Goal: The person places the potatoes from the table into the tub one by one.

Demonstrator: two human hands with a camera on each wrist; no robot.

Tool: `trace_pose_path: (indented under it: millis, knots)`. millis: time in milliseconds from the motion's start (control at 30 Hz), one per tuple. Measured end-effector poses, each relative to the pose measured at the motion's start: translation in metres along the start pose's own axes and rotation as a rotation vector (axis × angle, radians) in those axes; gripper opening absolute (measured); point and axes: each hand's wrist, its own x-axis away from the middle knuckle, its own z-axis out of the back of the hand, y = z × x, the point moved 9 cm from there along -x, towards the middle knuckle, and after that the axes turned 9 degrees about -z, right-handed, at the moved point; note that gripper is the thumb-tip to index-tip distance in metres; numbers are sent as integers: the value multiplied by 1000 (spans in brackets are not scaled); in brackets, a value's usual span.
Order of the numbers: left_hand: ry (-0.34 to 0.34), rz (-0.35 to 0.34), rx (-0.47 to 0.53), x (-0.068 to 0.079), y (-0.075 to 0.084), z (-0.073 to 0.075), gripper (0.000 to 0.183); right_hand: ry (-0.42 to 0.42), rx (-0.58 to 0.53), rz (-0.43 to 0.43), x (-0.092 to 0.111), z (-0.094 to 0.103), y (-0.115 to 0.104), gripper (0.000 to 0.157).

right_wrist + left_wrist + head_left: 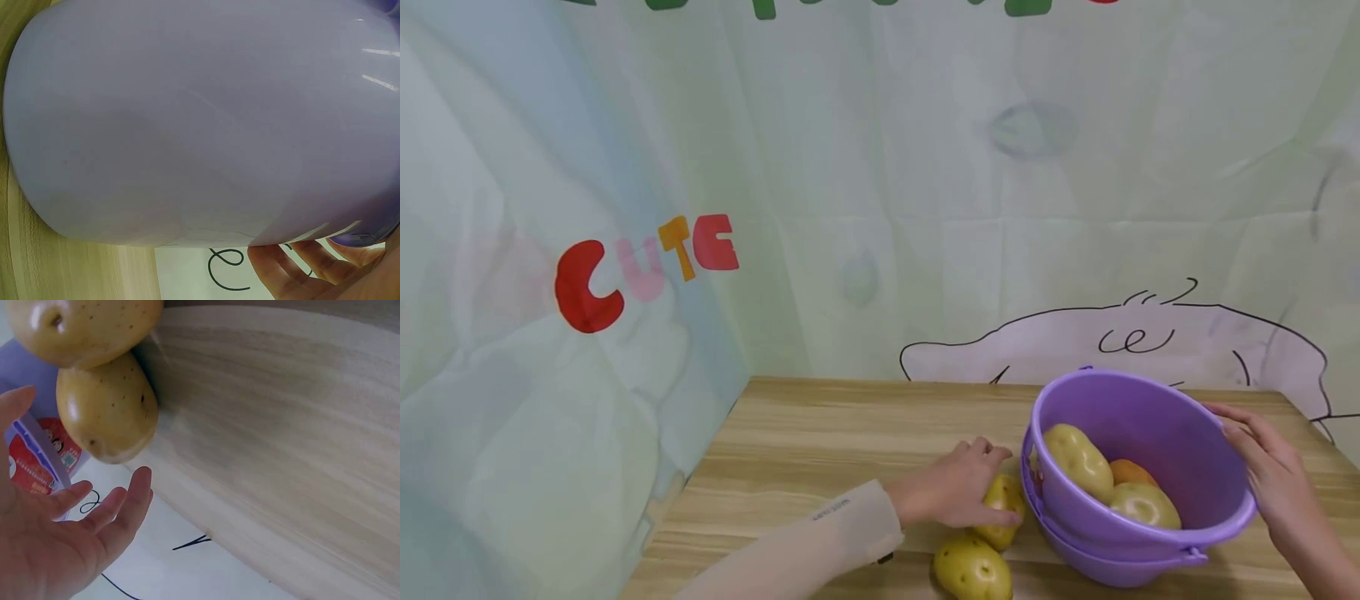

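Observation:
A purple bucket [1138, 546] stands on the table, its mouth leaning toward the viewer. Two pale potatoes [1078, 462] and a partly hidden orange, rounded thing [1133, 473] lie inside. My right hand [1273, 467] holds the bucket at its right rim; in the right wrist view its fingers [325, 265] bend around the bucket's side. My left hand [958, 487] is spread over a yellow potato [1002, 508] just left of the bucket. In the left wrist view a gap shows between those fingers and the potato [109, 412]. A second yellow potato [973, 569] lies closer to the viewer, against the first.
The wood-patterned tabletop [820, 433] reaches back to a printed cloth backdrop [865, 192] with coloured letters and a line drawing. The bucket's handle [1036, 492] hangs down along its left side. A red printed label [31, 465] shows on the bucket in the left wrist view.

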Motion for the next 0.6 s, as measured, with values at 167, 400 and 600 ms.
trace_pose_path:
  millis: [167, 400, 600]
  knots:
    - [2, -11, 2, -3, 2, -4, 84, -6, -36, 5, -1, 0, -1, 30]
    - [-27, -1, 33, -4, 4, -8, 82, -19, -80, 8, 0, 0, 0, 30]
    - [-25, -20, 6, -4, 4, -13, 77, -26, -86, 20, 0, -2, -1, 30]
